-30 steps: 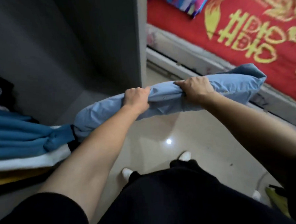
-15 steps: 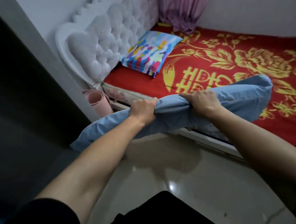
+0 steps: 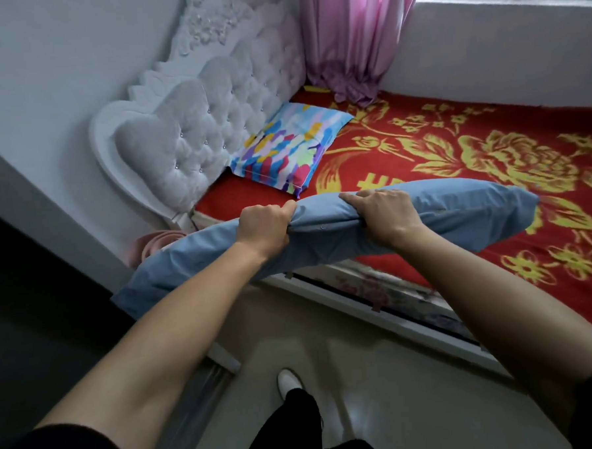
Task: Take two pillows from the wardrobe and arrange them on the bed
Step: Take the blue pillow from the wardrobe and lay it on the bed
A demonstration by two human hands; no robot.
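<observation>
Bed (image 3: 422,169) w/ red-and-gold cover fills the right and centre; its edge is just in front of you. White tufted headboard (image 3: 194,133) stands at the bed's left end, pink curtain (image 3: 353,39) hanging at the bed's far corner. One multicoloured pillow (image 3: 284,149) already lies on the bed, touching the headboard, roughly mid-width. You hold the blue pillow (image 3: 458,215) lengthwise over the bed's near edge, its right end above the cover, left end drooping off past the bed toward the floor. Left hand (image 3: 264,226) is clenched on the pillow's top seam; right hand (image 3: 383,216) is clamped over the same seam, just beside the left.

To do this well: likely step is setting pillow no. 2 down. Aim for the bare strip of bed btwn the coloured pillow and the near edge, against the headboard. Lift the sagging left end first so it clears the bed frame, then lower flat and square it w/ the other pillow.
</observation>
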